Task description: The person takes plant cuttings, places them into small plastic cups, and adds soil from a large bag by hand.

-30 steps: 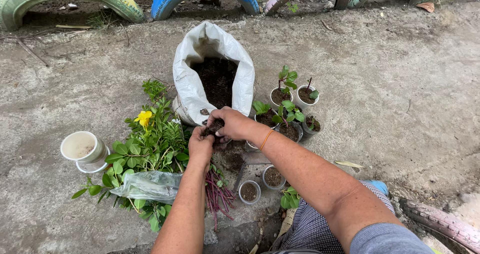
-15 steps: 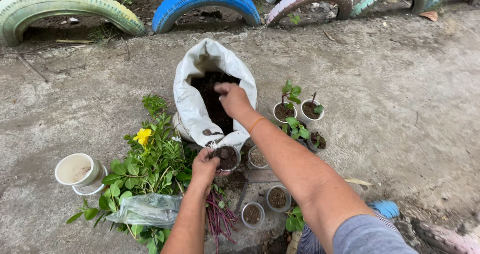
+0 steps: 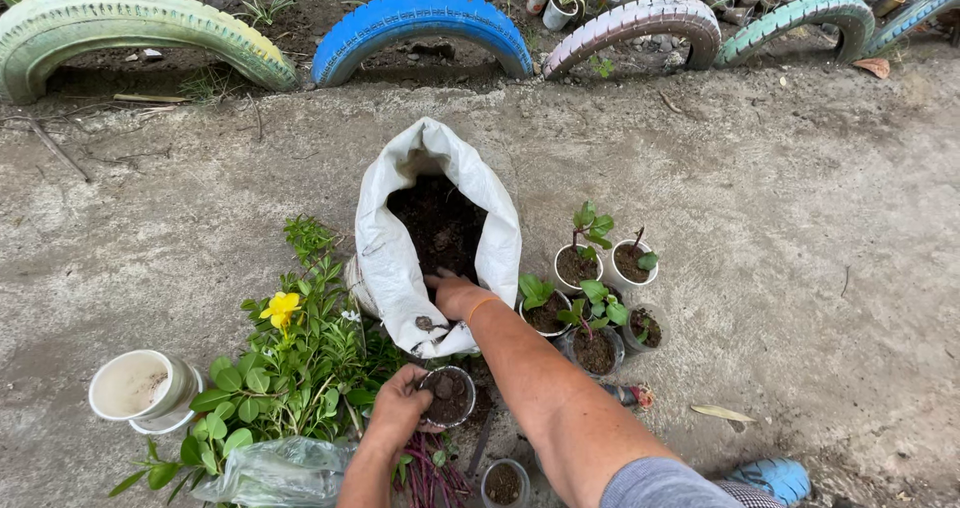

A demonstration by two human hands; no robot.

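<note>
Currently your left hand [image 3: 395,408] grips the small soil-filled cup [image 3: 447,396] just below the white sack's [image 3: 392,258] mouth, where your right hand [image 3: 455,293] reaches in, grip unclear.

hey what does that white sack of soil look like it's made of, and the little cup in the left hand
The white sack looks like woven plastic: thin, matte, with a rolled-down rim and soft creases. The small clear cup held by the left hand seems thin transparent plastic, since soil shows through its wall. The right hand reaches into the sack.

Woven plastic sack [image 3: 385,258], rough concrete ground [image 3: 780,228]
</note>
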